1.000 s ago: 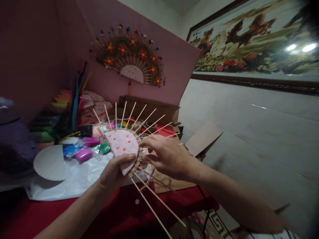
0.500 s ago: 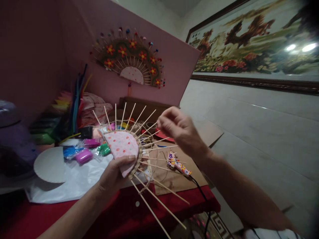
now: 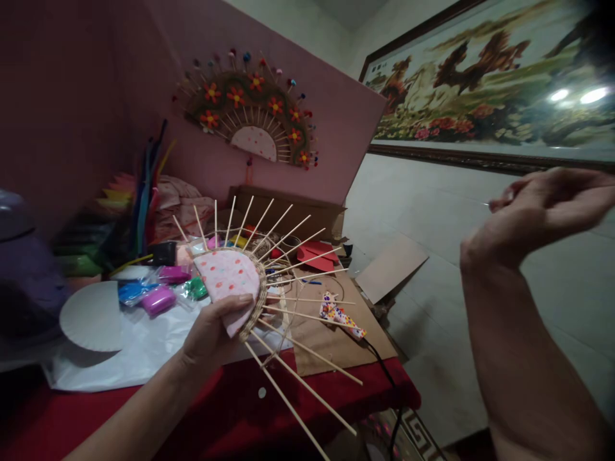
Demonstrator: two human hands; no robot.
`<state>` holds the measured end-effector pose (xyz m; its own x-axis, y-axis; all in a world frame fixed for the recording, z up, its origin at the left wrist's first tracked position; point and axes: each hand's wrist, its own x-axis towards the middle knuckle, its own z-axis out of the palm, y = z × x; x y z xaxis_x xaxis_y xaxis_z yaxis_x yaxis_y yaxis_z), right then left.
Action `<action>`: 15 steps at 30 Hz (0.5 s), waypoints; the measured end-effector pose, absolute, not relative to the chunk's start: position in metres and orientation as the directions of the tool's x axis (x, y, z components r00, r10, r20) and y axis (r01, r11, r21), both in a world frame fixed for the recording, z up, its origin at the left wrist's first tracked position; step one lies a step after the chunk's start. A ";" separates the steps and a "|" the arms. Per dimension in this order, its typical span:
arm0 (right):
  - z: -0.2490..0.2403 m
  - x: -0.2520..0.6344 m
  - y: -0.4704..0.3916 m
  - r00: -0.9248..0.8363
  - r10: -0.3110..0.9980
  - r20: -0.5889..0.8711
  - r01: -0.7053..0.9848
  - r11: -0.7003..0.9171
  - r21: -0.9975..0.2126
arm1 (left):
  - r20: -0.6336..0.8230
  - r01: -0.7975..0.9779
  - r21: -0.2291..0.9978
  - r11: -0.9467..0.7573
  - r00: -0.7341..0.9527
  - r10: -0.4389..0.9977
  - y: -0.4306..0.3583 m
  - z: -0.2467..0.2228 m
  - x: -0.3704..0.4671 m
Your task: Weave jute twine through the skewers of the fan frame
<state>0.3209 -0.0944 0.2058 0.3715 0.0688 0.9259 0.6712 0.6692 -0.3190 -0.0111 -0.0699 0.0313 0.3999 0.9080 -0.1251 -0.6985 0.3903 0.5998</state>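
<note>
My left hand (image 3: 216,323) grips a half-round fan frame (image 3: 227,282) by its pink dotted centre, thumb on top and the other fingers behind. Thin wooden sticks (image 3: 276,230) radiate from its curved edge, where a band of twine (image 3: 262,291) is woven between them. A looser strand of twine (image 3: 294,314) runs across the sticks farther out. Up at the far right, apart from the frame, my right hand (image 3: 542,208) is bent at the wrist with its fingers drawn together. Whatever it may hold is too blurred to make out.
A flower-patterned glue gun (image 3: 342,317) with a black cord lies on cardboard (image 3: 312,358). Colourful clay packets (image 3: 161,299) and a cut paper plate (image 3: 91,320) lie to the left. Behind, a finished decorated fan (image 3: 254,115) hangs on a pink panel. Red paper (image 3: 317,255) lies farther back.
My right hand has swung from beside the stick tips out to the far right and up. The fan frame in my left hand has shifted slightly left.
</note>
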 end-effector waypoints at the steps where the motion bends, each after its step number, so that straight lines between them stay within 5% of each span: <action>1: 0.204 0.332 -0.088 0.402 -0.198 0.894 0.771 0.600 -0.214 | -0.121 -0.701 0.599 0.387 0.399 0.909 -0.070 0.032 -0.011; 3: 0.198 0.348 -0.077 0.413 -0.318 0.853 0.853 0.464 -0.239 | -0.107 -0.705 0.594 0.387 0.407 0.907 -0.070 0.033 -0.011; 7: 0.168 0.353 -0.062 0.548 -0.120 0.828 0.801 0.359 -0.479 | -0.101 -0.706 0.579 0.408 0.434 0.895 -0.070 0.032 -0.012; 10: 0.135 0.332 -0.058 0.509 0.228 0.830 0.762 0.329 -0.557 | -0.115 -0.711 0.576 0.404 0.419 0.901 -0.070 0.032 -0.012; 12: 0.113 0.311 -0.062 0.390 0.621 0.680 0.691 0.290 -0.662 | -0.125 -0.719 0.571 0.398 0.403 0.907 -0.070 0.031 -0.013; 15: 0.084 0.276 -0.077 0.175 0.872 0.457 0.634 0.255 -0.730 | -0.139 -0.726 0.565 0.393 0.386 0.912 -0.069 0.032 -0.014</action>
<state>0.2759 -0.0768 0.0842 0.1752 0.8722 0.4567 0.6335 0.2552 -0.7304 -0.0136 -0.0686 0.0318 0.3857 0.9120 -0.1394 -0.7256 0.3932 0.5647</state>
